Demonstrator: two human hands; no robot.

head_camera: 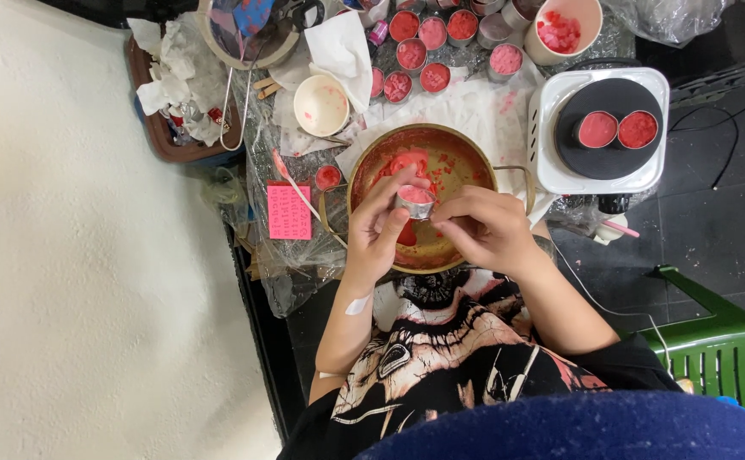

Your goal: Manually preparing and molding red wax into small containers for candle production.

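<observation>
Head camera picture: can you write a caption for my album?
Both hands, left and right, hold a small metal cup of pink wax over a wax-smeared pan.

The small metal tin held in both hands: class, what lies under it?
Under the small metal tin, the round pan shows red wax smears. Left hand and right hand cover part of the pan's bottom.
</observation>
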